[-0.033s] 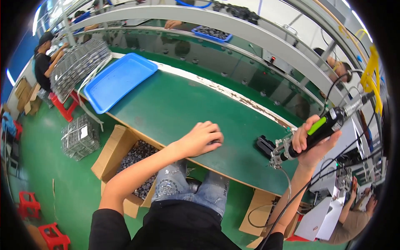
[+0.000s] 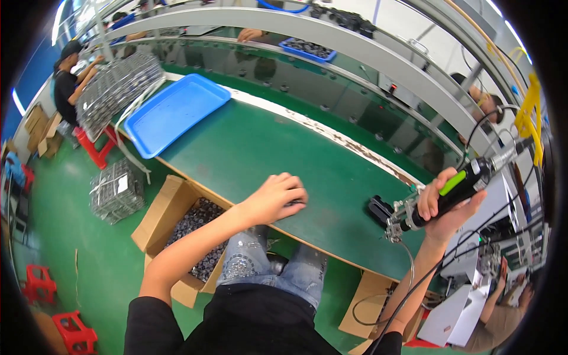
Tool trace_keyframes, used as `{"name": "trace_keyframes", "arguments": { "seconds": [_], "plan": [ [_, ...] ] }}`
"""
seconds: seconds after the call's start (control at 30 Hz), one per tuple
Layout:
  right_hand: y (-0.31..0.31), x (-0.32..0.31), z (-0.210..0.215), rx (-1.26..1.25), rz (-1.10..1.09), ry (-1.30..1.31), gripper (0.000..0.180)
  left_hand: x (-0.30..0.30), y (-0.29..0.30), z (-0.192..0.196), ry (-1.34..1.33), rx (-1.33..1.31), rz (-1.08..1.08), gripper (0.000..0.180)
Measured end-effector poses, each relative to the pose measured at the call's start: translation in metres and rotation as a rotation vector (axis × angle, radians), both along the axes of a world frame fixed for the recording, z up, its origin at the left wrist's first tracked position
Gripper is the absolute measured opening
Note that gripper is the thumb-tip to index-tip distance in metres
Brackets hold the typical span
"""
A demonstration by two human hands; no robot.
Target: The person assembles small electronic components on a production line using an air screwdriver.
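At the right end of the tabletop (image 2: 248,142), the right hand (image 2: 441,227) has fingers wrapped around the driver (image 2: 454,195), probably heavy and rigid, best taken by its thick middle, while the left hand (image 2: 274,198) curls near the front edge, its hold unclear.

Bright, cool light flooded the counter (image 2: 254,142), strip lights (image 2: 58,23) glaring at upper left! The hands (image 2: 274,198) came out clear; reflections showed in the dark strip (image 2: 263,70) beyond, the metal rail (image 2: 260,19) bowed hard, and black swallowed the corners.
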State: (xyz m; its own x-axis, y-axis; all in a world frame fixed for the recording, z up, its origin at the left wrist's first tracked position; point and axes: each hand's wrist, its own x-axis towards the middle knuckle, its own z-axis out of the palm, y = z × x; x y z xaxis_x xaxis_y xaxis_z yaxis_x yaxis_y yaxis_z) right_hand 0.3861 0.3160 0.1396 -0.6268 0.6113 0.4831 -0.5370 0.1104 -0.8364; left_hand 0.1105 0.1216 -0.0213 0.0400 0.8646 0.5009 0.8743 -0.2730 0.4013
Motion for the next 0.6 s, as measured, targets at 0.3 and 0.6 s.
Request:
{"name": "trace_keyframes", "arguments": {
  "seconds": [0.3, 0.6],
  "plan": [
    [-0.001, -0.032, 0.0, 0.034, -0.01, 0.022, 0.088, -0.092, -0.22, -0.052, 0.004, 0.191, 0.834, 0.009],
    [0.007, -0.06, -0.003, 0.028, -0.031, -0.04, 0.09, -0.102, -0.125, 0.031, -0.176, 0.336, 0.623, 0.008]
  ]
}}
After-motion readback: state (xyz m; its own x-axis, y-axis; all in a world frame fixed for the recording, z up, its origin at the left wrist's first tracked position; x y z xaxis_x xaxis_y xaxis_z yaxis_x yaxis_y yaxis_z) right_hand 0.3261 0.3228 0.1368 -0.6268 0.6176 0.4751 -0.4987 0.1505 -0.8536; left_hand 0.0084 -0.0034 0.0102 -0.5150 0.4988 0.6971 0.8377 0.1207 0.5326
